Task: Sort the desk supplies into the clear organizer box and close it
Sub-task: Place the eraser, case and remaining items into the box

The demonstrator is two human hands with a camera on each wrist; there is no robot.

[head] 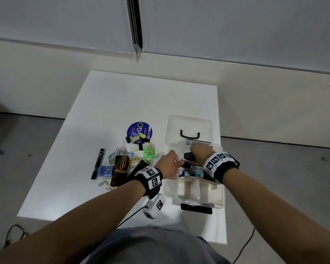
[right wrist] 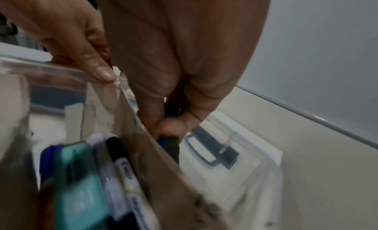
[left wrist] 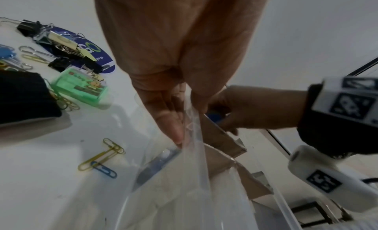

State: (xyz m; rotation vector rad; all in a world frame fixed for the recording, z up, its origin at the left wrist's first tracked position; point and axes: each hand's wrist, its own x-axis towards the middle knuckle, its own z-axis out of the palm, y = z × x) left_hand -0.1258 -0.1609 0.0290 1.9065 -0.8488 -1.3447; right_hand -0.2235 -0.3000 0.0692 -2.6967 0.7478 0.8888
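Over the far compartment of the clear box [head: 198,201], the right hand [head: 200,152] reaches down from a bent wrist, its fingers [right wrist: 171,125] curled together and clamped on a dark, flat-sided object [right wrist: 171,146] whose kind cannot be made out. Just left of those fingers, the left hand [head: 170,162] pinches the thin see-through left wall of the box, thumb [right wrist: 98,68] on the rim and the fingers [left wrist: 169,120] pressed against the wall's other face. Both forearms stretch forward and angle in toward each other, each wrist wrapped in a black band with square-patterned white tags.

The box is smooth transparent plastic with rounded corners, split by brown cardboard dividers [left wrist: 223,136]. On the near side of the right fingers, a middle compartment holds a teal case [right wrist: 81,185], a black-capped marker [right wrist: 120,159] and other pens lying side by side. Beyond the fingertips, the lid [head: 189,128] lies tipped back, with a black handle [head: 190,135].

Left of the left hand, on the white table [head: 122,96], lies a loose heap of coloured wire paper clips [head: 122,159], some on a black rectangular pouch [head: 120,171]. Near them are a green plastic case [head: 150,152], a blue case [head: 105,170], a black marker [head: 98,163], and black and pale binder clips [left wrist: 59,41] on a round blue sticker [head: 139,132].
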